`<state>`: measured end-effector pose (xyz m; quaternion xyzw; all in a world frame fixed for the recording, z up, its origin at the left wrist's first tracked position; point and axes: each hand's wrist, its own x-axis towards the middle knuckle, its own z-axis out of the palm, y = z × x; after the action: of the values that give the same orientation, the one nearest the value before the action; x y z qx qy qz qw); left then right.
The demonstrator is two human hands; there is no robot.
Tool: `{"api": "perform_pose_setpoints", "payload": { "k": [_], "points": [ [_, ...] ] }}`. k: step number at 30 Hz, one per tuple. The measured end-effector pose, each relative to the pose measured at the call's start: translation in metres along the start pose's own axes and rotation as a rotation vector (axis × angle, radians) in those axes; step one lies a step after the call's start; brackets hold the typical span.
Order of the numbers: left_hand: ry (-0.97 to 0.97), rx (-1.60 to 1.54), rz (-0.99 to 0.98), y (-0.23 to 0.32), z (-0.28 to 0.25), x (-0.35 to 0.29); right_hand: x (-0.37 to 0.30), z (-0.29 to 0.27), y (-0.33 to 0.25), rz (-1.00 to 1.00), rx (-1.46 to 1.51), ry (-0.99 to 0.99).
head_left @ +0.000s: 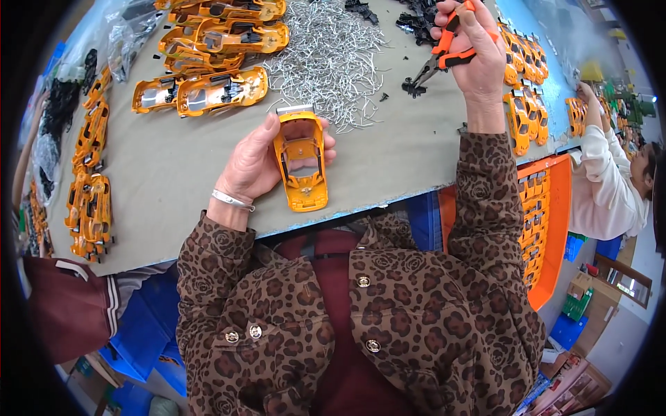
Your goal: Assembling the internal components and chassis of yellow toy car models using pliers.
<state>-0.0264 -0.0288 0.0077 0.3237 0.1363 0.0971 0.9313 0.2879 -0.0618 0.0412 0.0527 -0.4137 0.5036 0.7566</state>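
My left hand (251, 161) is wrapped round an orange toy car body (307, 199), thumb on one side and fingertips on the other. It is held near the table's front edge, with a pale strip across its far end. Farther right, my right hand (482, 69) grips needle-nose pliers (448, 35) with orange and black handles. The jaws point down and left, close to a small black plastic part (414, 89); I cannot tell whether they hold it.
A pile of bent silver wire pieces (322, 59) lies beyond the car body. Orange car bodies (222, 90) are stacked at the back left, with more in rows (531, 114) at the right. An orange crate (560, 229) stands beside the table (166, 201). Another person (610, 180) works at the right.
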Motion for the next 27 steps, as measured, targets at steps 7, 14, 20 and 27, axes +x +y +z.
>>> {"api": "perform_pose_setpoints", "payload": {
  "k": [7, 14, 20, 27],
  "points": [
    [0.017, -0.037, -0.012, 0.001, -0.001, -0.002, -0.008, 0.05, -0.01, 0.058, -0.943, 0.543],
    [0.039, -0.096, -0.001, -0.001, -0.006, -0.001, -0.02, 0.041, -0.002, -0.121, -0.681, 0.426],
    [0.01, -0.123, -0.002, -0.001, -0.006, -0.001, -0.026, 0.115, 0.025, -0.048, -0.791, 0.512],
    [0.099, -0.137, 0.007, 0.001, -0.006, 0.0, -0.03, 0.141, 0.083, -0.117, -0.431, 0.297]
  ]
}}
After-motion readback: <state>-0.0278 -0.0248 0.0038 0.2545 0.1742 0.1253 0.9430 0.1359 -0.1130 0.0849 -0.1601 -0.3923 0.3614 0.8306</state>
